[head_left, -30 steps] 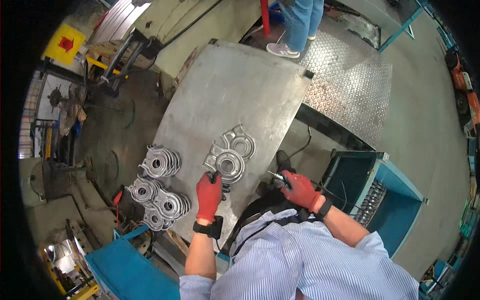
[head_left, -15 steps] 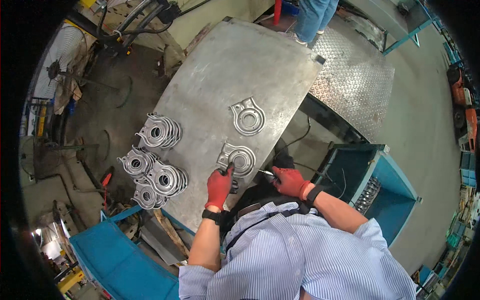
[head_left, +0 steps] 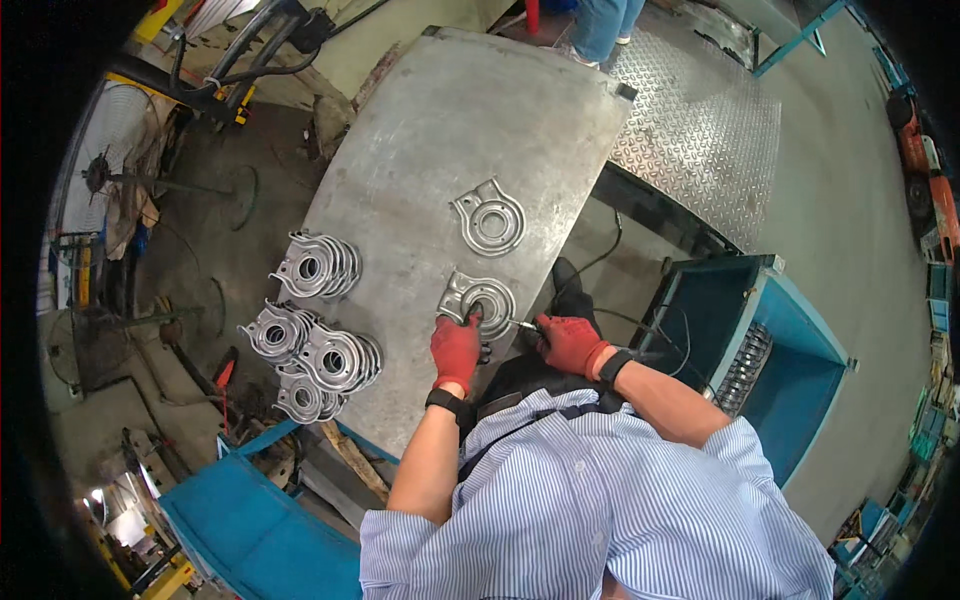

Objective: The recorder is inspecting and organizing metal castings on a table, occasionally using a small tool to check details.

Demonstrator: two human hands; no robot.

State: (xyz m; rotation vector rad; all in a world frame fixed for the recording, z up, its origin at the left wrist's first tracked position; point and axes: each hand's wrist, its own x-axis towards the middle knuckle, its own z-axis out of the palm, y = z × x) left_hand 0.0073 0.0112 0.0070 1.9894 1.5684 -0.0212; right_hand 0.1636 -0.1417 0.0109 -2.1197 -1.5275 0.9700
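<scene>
My left hand [head_left: 457, 350], in a red glove with dark fingertips, is closed on the near stamped metal part [head_left: 462, 286], a round ring-shaped plate with a flanged tab. The part lies at the near right edge of the metal table [head_left: 420, 150]. My right hand [head_left: 572, 345], gloved the same way, is closed round a slim pen-shaped tool [head_left: 526, 325], its thin tip at the part's right rim. Whether the tip touches cannot be told. Farther up the table lies a second part [head_left: 490, 220] of the same shape, apart from both hands.
Several nested stacks of like parts [head_left: 340, 360] stand along the table's left edge. A blue bin [head_left: 800, 370] with metal parts inside is at right, near a dark hose [head_left: 616, 240]. Another blue container [head_left: 240, 515] sits lower left. A person's legs [head_left: 598, 28] show beyond the table.
My right hand and the tool have come closer to the near part, bringing the tip to its rim. The left hand reaches slightly farther over the part. The whole view has shifted slightly.
</scene>
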